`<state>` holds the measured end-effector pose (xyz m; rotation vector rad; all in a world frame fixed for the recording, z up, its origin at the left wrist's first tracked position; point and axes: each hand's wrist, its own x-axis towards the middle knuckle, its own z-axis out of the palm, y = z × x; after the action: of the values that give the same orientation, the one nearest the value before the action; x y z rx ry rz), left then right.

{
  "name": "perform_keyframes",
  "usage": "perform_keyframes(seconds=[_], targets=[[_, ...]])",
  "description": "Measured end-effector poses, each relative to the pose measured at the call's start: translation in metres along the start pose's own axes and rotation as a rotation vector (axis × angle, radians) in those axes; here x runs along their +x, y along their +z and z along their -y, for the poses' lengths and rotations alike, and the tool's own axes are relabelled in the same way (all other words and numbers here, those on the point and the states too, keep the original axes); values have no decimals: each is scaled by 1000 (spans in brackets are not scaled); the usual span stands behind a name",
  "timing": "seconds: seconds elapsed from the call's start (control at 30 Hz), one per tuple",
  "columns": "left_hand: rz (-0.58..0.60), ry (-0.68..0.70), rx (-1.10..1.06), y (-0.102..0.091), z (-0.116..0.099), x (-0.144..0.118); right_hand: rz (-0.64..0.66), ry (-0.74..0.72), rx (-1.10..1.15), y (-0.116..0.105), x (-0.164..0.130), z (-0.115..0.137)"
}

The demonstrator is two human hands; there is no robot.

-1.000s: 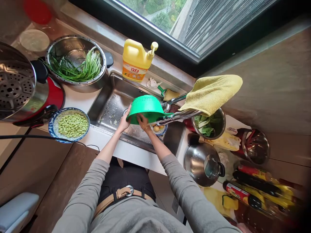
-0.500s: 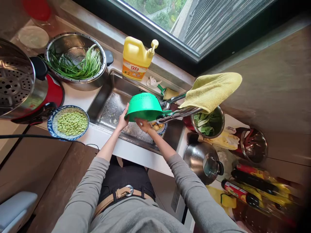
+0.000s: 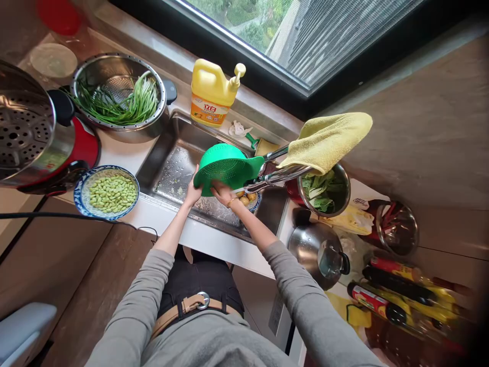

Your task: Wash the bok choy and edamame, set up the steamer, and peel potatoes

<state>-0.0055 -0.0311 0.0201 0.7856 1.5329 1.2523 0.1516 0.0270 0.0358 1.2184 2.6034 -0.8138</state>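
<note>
1. Green perforated plastic colander [image 3: 225,165], dome-shaped and upturned, is held over the steel sink [image 3: 171,168].
2. Left hand [image 3: 192,191] grips its rim at 8 o'clock; right hand [image 3: 222,192] presses underneath, fingers partly hidden.
3. Patterned bowl [image 3: 250,200] below is mostly obscured.

A home kitchen: steel sink [image 3: 171,168], dish soap bottle [image 3: 211,94], vegetable bowls, kettle [image 3: 317,255], sauce bottles.

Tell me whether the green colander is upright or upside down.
Upside down. The colander shows its perforated domed outside upward over the sink, with the left hand and right hand on its lower rim.
</note>
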Motion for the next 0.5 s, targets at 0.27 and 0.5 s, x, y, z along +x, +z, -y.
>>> perform_keyframes(seconds=[0.27, 0.5], targets=[[-8, 122, 1, 4, 1, 0, -148, 21, 1, -5, 5, -8], [-86, 152, 75, -12, -11, -2, 157, -48, -44, 15, -11, -5]])
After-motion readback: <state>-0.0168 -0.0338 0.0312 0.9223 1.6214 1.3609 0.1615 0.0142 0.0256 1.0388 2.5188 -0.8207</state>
